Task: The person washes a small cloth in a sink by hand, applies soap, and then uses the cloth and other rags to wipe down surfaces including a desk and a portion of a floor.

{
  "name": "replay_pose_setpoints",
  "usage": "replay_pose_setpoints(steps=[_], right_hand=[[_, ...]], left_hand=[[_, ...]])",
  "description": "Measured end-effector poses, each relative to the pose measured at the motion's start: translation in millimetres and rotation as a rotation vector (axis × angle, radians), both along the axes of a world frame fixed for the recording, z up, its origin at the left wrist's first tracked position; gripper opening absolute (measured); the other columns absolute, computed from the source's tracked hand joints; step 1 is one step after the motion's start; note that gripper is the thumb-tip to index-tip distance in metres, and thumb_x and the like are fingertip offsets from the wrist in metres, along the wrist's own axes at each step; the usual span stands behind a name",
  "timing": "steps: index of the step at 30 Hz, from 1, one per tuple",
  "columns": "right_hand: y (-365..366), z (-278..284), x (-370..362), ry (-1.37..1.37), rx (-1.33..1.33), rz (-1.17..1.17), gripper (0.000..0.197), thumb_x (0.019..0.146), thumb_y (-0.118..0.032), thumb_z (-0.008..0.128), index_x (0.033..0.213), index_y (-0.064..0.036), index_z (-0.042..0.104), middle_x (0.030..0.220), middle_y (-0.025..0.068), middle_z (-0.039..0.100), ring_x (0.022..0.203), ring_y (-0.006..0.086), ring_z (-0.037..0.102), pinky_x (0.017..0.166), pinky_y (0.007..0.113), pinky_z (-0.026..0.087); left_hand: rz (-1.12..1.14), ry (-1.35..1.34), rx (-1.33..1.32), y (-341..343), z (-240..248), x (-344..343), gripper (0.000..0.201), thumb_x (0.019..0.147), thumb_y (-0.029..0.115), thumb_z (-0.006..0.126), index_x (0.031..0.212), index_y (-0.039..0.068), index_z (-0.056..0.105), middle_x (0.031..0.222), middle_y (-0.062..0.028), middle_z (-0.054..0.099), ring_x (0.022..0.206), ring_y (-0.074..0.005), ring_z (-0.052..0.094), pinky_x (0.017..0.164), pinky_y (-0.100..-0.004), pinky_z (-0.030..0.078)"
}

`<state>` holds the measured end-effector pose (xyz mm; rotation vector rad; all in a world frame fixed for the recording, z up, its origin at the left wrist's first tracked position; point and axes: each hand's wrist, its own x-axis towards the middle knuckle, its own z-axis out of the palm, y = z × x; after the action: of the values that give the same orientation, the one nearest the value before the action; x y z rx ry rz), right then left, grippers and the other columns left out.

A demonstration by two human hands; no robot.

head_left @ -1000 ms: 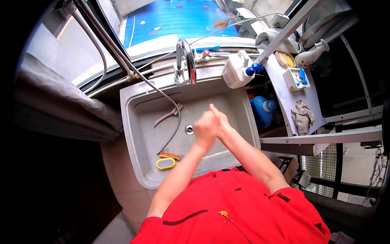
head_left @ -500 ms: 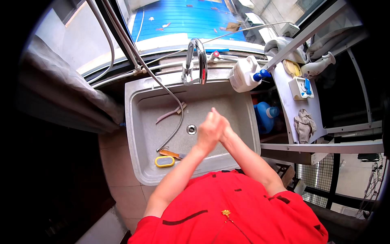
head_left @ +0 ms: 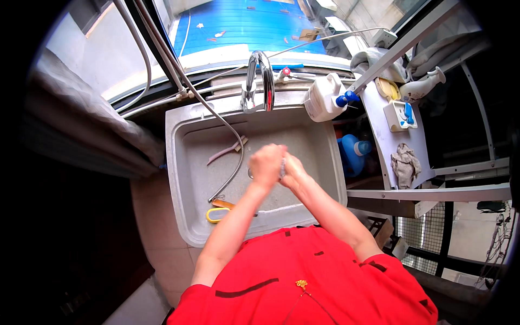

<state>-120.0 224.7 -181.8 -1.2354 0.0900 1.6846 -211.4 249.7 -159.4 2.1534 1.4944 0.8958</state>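
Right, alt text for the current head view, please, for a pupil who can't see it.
Two bare hands are close together over a grey rectangular sink, something greyish and blurred between them. Beyond stand a curved chrome tap and, right, a blue-topped white plastic bottle.

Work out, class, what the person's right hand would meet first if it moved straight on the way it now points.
Probably the left hand, since the right hand points up and leftward in the picture, toward it. Blur and unclear depth leave open whether they touch.
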Motion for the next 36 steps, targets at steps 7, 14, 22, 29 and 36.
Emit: replay_pose_setpoints(steps=[7, 14, 22, 29, 36], right_hand=[[-0.1, 16.8, -17.4, 0.046, -0.044, 0.009, 0.036, 0.09, -0.036, 0.048, 0.06, -0.0161, 0.043, 0.054, 0.0, 0.047, 0.043, 0.0141, 0.046, 0.04, 0.026, 0.039], [-13.7, -6.6, 4.1, 0.41, 0.251, -0.118, 0.024, 0.091, -0.03, 0.047, 0.074, -0.0126, 0.05, 0.065, 0.0012, 0.054, 0.059, 0.0152, 0.055, 0.047, 0.029, 0.046], [-7.9, -34.9, 39.6, 0.532, 0.327, -0.017, 0.022, 0.088, -0.032, 0.053, 0.077, -0.0125, 0.052, 0.064, 0.0007, 0.056, 0.054, 0.0128, 0.056, 0.042, 0.027, 0.043], [-4.9, 23.7, 4.0, 0.228, 0.156, 0.142, 0.039, 0.086, -0.047, 0.049, 0.078, -0.0093, 0.052, 0.063, 0.003, 0.056, 0.054, 0.015, 0.055, 0.039, 0.026, 0.038], [-3.2, -20.2, 26.5, 0.086, 0.278, -0.147, 0.029, 0.09, -0.027, 0.049, 0.106, -0.0038, 0.054, 0.089, 0.0078, 0.06, 0.081, 0.0176, 0.058, 0.076, 0.032, 0.049]], left_hand=[[0.047, -0.041, -0.028, 6.4, -23.0, -13.6, 0.024, 0.083, 0.025, 0.055, 0.068, 0.006, 0.051, 0.062, -0.0128, 0.055, 0.053, -0.0294, 0.055, 0.046, -0.0381, 0.043], [-0.196, -0.248, 0.159, -35.4, 6.3, 13.3, 0.013, 0.081, 0.02, 0.056, 0.075, 0.008, 0.056, 0.064, -0.0102, 0.053, 0.057, -0.0265, 0.056, 0.047, -0.0387, 0.043], [-0.278, -0.273, 0.143, -53.4, 46.1, 25.1, 0.024, 0.079, 0.025, 0.06, 0.065, 0.007, 0.052, 0.059, -0.0134, 0.052, 0.052, -0.0303, 0.054, 0.046, -0.04, 0.041], [0.147, -0.833, -0.68, 35.7, -55.0, -30.7, 0.046, 0.086, 0.045, 0.05, 0.059, 0.01, 0.044, 0.048, -0.0026, 0.043, 0.043, -0.0121, 0.045, 0.04, -0.0291, 0.035], [0.083, -0.729, -0.411, -12.0, -34.3, 4.6, 0.034, 0.084, 0.039, 0.051, 0.074, 0.006, 0.05, 0.078, -0.0072, 0.048, 0.075, -0.0191, 0.049, 0.064, -0.0349, 0.039]])
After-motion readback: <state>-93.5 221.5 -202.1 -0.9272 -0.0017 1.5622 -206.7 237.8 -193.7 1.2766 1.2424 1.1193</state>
